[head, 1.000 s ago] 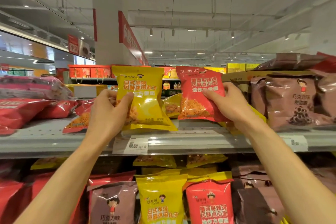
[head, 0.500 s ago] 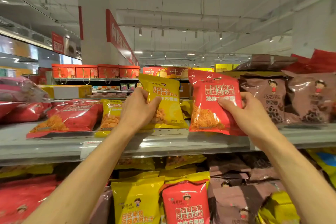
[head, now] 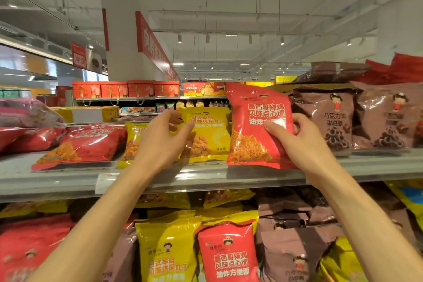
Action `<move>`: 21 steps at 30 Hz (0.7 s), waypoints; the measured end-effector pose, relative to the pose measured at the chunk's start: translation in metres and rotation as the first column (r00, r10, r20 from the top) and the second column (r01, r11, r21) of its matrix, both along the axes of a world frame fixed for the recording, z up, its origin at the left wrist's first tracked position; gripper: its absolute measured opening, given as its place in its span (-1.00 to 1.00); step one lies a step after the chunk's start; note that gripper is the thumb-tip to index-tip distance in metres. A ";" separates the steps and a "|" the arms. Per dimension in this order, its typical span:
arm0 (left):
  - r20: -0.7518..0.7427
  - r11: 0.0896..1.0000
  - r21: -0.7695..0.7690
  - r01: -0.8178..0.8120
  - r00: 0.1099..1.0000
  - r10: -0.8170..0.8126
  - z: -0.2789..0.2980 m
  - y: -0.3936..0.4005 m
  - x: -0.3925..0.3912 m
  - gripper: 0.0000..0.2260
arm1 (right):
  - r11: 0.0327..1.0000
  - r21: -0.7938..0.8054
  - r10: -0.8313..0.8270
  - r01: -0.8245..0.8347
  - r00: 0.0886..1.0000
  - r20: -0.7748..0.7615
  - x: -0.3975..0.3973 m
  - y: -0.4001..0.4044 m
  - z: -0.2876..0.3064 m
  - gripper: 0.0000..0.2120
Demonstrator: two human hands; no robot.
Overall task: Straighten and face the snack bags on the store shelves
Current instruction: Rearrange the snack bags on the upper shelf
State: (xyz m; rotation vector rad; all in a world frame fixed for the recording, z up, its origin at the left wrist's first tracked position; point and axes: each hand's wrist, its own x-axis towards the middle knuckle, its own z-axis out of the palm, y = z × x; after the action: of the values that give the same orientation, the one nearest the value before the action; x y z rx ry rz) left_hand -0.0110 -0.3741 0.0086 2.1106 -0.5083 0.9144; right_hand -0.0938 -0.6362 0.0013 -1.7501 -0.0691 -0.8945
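On the top shelf (head: 206, 181), a yellow snack bag (head: 206, 135) stands upright and faces me. My left hand (head: 160, 142) is at its left edge with the fingers spread loosely and the thumb across the bag's lower front, not gripping it. Just to its right, my right hand (head: 304, 142) grips a red snack bag (head: 256, 126) by its right side, thumb on the front and fingers behind. The red bag is upright, and its bottom edge is at the shelf's front lip.
Red bags (head: 84, 144) and another yellow bag (head: 132, 144) lie flat on the left of the top shelf. Brown chocolate-ring bags (head: 325, 117) stand to the right. The lower shelf holds yellow (head: 167, 252), red (head: 229, 254) and brown bags (head: 293, 254).
My left hand let go of the yellow bag, which now stands on the shelf. My right hand lowered the red bag to the shelf beside it.
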 end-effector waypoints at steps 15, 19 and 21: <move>0.033 0.927 -0.354 0.125 0.992 -0.121 -0.060 0.107 -0.066 -0.81 | 0.977 0.086 0.193 -0.196 0.980 0.043 0.000 0.080 -0.022 -0.65; 0.048 0.918 -0.362 0.158 0.987 -0.151 -0.062 0.147 -0.062 -0.86 | 0.973 0.107 0.200 -0.203 0.979 0.041 -0.005 0.120 -0.027 -0.63; 0.042 0.913 -0.366 0.183 0.983 -0.180 -0.063 0.172 -0.061 -0.86 | 0.974 0.118 0.192 -0.195 0.981 0.038 -0.008 0.146 -0.029 -0.63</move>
State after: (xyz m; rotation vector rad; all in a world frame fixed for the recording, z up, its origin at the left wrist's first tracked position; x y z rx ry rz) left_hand -0.0716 -0.2023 -0.0547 1.6905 -0.4850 0.8372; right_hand -0.1014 -0.4900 -0.0275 -1.5882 -0.1959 -0.7632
